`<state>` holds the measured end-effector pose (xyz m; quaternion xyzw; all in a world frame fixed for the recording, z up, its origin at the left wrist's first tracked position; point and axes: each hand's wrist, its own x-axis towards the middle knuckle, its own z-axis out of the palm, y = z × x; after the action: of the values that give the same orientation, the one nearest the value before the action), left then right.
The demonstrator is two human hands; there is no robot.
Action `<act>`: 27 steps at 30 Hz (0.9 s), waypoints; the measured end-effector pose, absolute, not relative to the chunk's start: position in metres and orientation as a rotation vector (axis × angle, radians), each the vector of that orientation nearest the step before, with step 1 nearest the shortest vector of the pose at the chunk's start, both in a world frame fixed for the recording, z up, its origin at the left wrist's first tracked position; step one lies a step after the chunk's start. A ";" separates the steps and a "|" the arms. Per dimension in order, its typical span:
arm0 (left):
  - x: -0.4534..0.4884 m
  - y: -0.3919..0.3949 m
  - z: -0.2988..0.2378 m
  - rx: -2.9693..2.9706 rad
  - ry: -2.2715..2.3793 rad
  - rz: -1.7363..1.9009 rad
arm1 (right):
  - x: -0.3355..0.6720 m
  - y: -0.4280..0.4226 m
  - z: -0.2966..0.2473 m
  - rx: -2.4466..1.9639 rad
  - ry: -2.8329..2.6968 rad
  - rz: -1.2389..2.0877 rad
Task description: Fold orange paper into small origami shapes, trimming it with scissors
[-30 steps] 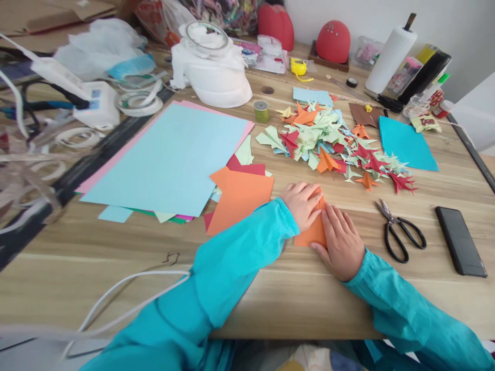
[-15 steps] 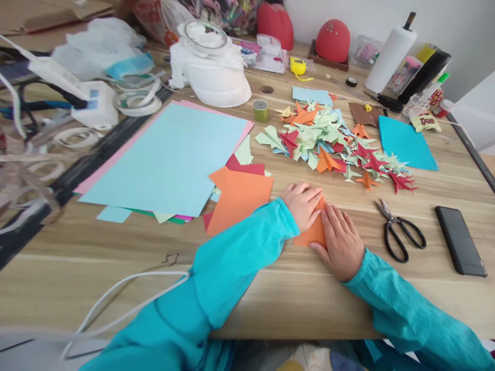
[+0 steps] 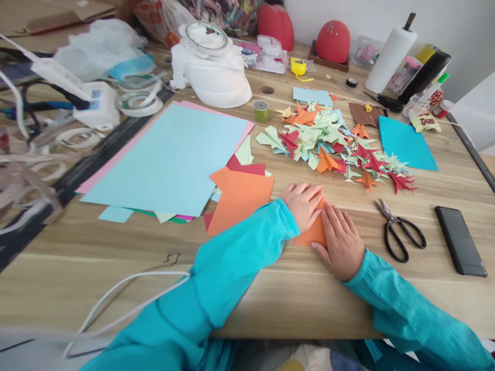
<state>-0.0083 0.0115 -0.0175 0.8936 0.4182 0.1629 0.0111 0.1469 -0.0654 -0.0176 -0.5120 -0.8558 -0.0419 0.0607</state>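
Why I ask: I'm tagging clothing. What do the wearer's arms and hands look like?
The left sleeve and right sleeve are turquoise, long, loose and wrinkled, reaching the wrists, with no visible markings. The left hand and right hand are bare; no gloves or rings show.

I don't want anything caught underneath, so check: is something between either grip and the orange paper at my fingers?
Nothing visible: the left grip and the right grip both rest on the orange paper, though what lies beneath them is hidden. The scissors lie apart, to the right.
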 end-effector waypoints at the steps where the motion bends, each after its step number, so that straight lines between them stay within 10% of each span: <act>1: -0.009 0.012 -0.018 2.788 1.298 0.513 | 0.147 -0.065 -0.017 -1.549 -2.592 -0.127; 27: -0.010 0.015 -0.023 2.785 1.271 0.547 | 0.147 -0.065 -0.016 -1.541 -2.589 -0.112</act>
<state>-0.0104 0.0150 -0.0228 0.8954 0.4087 0.1758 0.0159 0.1471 -0.0652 -0.0157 -0.5102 -0.8570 -0.0370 0.0630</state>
